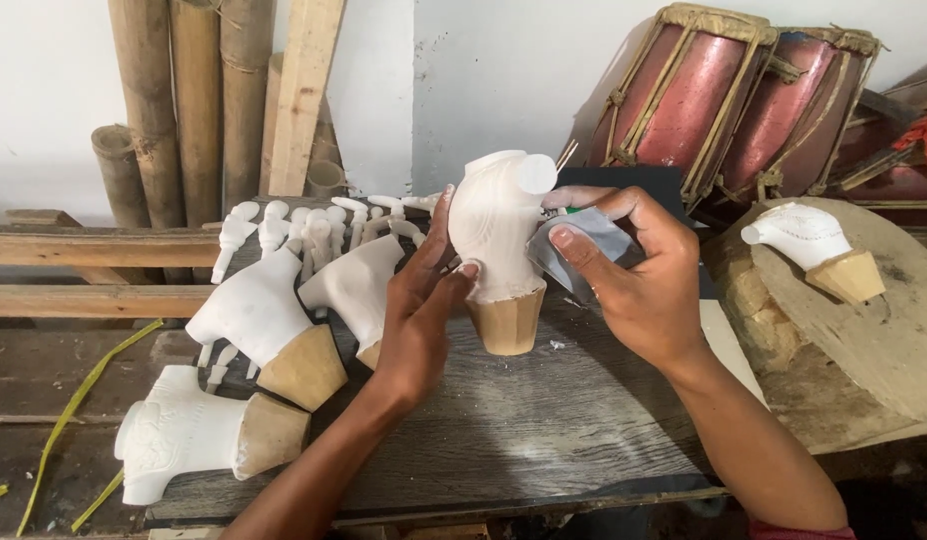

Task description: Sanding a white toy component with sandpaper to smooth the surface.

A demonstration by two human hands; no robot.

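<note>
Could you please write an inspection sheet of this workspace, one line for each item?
Surface: grey wooden board, worn.
Job's things: white carved piece on a tan base, held upright; grey sheet pressed against its side.
Clutter: three similar white pieces lying at the left, small white parts behind them.
Hands: left hand grips the piece; right hand pinches the sheet.
Cables: nothing seen; a yellow strap lies on the floor.
Surroundings: bamboo poles, two red drums, another white piece on a round wooden slab.
</note>
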